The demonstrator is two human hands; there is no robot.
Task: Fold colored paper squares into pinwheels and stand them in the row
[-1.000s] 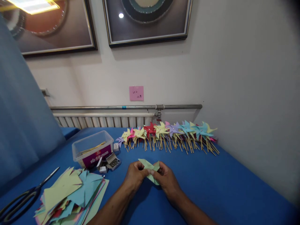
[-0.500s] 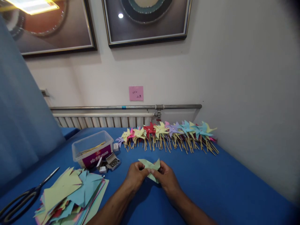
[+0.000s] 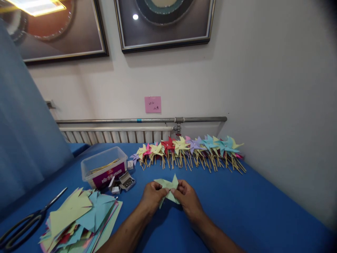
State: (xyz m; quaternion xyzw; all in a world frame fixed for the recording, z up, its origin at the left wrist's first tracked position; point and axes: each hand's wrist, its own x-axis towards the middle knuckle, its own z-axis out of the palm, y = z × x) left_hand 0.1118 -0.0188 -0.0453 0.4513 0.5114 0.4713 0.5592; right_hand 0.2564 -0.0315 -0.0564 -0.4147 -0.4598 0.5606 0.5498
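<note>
Between my two hands is a pale green paper pinwheel (image 3: pixel 168 183), its blades folded toward the middle and their tips pointing outward. My left hand (image 3: pixel 153 195) pinches it from the left, thumb near the centre. From the right, my right hand (image 3: pixel 187 197) grips it the same way, its thumb close to the other. The fingers behind the paper are partly hidden. No stick shows on this pinwheel. Left of my hands lies a pile of cut coloured paper (image 3: pixel 71 214), with yellow and blue pieces on top. An open small box of metal pins (image 3: pixel 128 182) sits beyond it.
Black-handled scissors (image 3: pixel 33 219) lie at the far left. A clear plastic tub (image 3: pixel 104 167) holds thin sticks. Finished pinwheels on sticks (image 3: pixel 195 146) line the back of the blue table (image 3: pixel 252 211), by the wall. A blue curtain (image 3: pixel 23 123) hangs at left.
The green pinwheel's blades have shifted: the upper right tip stands taller and a lower left tip now shows. My thumbs are slightly farther apart; both hands still hold the paper.
</note>
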